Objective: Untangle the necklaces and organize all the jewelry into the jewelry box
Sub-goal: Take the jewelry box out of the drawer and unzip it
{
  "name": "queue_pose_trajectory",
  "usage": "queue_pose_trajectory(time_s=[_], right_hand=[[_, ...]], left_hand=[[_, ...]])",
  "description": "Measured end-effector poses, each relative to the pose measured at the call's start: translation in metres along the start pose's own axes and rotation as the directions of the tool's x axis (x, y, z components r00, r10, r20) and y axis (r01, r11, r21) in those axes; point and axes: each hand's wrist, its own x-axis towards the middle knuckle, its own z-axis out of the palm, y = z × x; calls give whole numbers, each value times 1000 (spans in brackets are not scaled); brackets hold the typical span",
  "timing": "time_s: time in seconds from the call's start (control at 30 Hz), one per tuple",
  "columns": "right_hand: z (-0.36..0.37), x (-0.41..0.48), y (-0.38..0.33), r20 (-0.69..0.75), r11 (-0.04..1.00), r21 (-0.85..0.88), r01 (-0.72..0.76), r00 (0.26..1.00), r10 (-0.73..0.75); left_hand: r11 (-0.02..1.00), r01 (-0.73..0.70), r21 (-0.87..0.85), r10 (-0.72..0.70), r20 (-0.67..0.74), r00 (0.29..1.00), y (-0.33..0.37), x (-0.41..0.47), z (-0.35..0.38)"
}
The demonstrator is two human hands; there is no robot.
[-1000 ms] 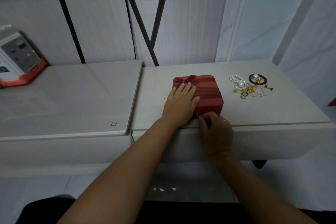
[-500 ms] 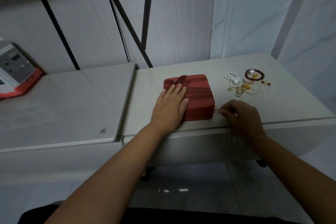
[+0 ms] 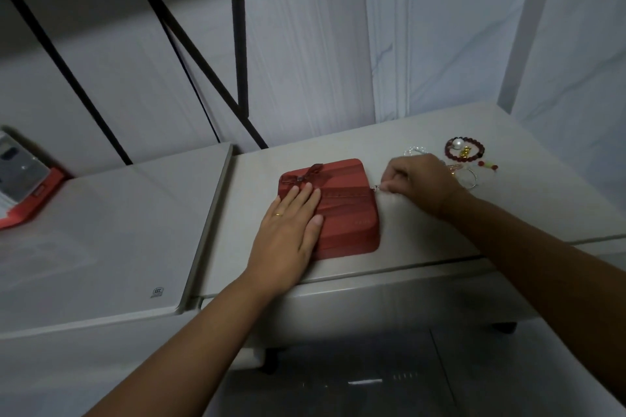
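On the desk, a zipped box

Near the desk (image 3: 528, 213) edge sits the red jewelry box (image 3: 345, 213), soft-covered and likely light, so the left hand (image 3: 288, 230) lies flat on its lid to pin it. The right hand (image 3: 421, 179) pinches what seems the zipper pull (image 3: 375, 188), the proper hold. Just beyond, the tangled jewelry (image 3: 464, 159) looks delicate.

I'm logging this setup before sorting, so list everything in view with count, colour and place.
jewelry box: one, red, table centre
zipper pull: one, metallic, box's right edge
jewelry pile: several pieces, dark red, white, gold, silver; right of box
table: one, white, under the box
board: one, white, left
device: one, red and grey, far left
bars: several, black, against back wall
left hand: one, flat on the box
right hand: one, pinches the zipper pull
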Motion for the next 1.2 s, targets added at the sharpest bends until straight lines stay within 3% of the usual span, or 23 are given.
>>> queue_pose_trajectory(time_s=[0.27,0.47,1.07,1.2], right_hand=[[-1,50,11,91,999,1,-38,995,38],[5,67,18,160,993,99,-57,986,40],[13,75,15,160,984,151,-90,985,66],[-1,67,22,151,992,71,-102,984,90]], left_hand=[[1000,-23,-8,23,-41,999,-1,-1,2],[1000,-22,-18,21,-43,999,-1,-1,3],[999,-24,-25,22,-46,999,-1,0,3],[999,-16,-38,15,-39,999,-1,0,3]])
